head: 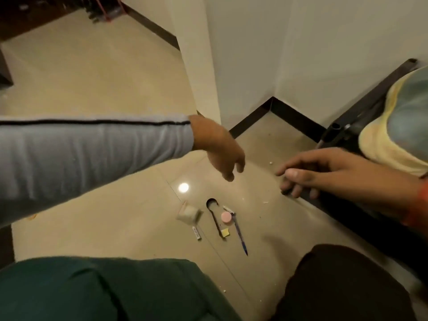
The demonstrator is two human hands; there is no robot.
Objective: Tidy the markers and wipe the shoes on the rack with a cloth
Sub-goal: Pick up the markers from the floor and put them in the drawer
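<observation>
Small items lie together on the beige floor tiles: a white marker (196,233), a blue pen (240,238), a short white marker (228,209), a pink round cap (226,218), a yellow square piece (225,232), dark tongs (214,218) and a small whitish packet (189,214). My left hand (220,151) hangs above them with its fingers loosely curled, holding nothing. My right hand (324,174) reaches in from the right with fingers extended, over the edge of the dark rack (361,117). A yellow and grey cloth (398,121) lies on that rack.
A white wall corner with dark skirting (266,112) stands just behind the items. My knees, one in green (92,290) and one in dark fabric (342,283), fill the bottom of the view. Dark furniture and a red-framed object (104,10) sit far back left.
</observation>
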